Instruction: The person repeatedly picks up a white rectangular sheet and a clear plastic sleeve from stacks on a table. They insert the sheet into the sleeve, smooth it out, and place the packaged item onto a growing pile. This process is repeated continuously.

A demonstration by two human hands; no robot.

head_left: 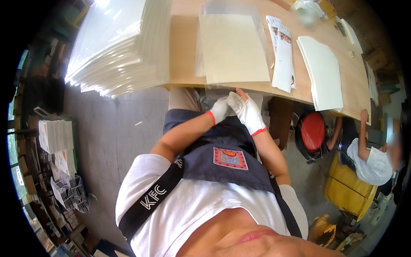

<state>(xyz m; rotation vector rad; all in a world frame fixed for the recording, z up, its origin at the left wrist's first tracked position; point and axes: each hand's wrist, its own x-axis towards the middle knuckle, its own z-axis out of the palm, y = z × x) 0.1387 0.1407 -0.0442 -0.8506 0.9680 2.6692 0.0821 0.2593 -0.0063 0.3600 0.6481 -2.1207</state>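
Note:
Close together at the table's near edge are both my hands, in white knit gloves with red cuffs. The fingers of my left hand [220, 109] are bent inward against my right hand, so their tips are hidden. My right hand [249, 112] is bent too, with a bare fingertip poking out of its glove toward the table. Whatever lies between the fingers cannot be made out. Just beyond them, a clear plastic sheet [218, 91] hangs over the edge. On the table above it lies a cream sheet stack [234, 49], on top of more clear plastic.
A tall pile of glossy clear sleeves [115, 55] covers the table's left side. Folded printed paper [282, 58] and a white sheet stack [321, 73] lie to the right. A red-seated stool [311, 130] stands below. Another person [370, 158] sits at the far right by a yellow chair [349, 188].

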